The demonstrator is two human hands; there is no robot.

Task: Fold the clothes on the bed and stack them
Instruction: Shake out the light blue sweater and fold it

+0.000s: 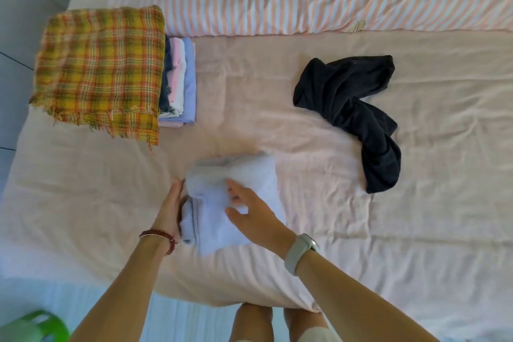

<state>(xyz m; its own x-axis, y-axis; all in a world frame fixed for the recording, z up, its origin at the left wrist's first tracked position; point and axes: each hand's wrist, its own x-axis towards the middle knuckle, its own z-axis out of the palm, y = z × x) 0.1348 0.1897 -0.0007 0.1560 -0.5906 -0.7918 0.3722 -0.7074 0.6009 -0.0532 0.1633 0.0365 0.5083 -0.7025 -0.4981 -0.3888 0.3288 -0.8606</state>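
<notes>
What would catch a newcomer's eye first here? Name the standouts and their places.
The yellow-and-orange plaid cloth tops the stack of folded clothes at far left. A crumpled dark navy garment lies unfolded to the right on the pale pink bedsheet. Nearest, the left hand and right hand work a pale blue folded garment.

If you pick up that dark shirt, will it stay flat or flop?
The dark shirt will probably flop and dangle: it lies crumpled and twisted on the bed. It looks like thin, soft cloth, so it is likely light and won't roll or break.
</notes>
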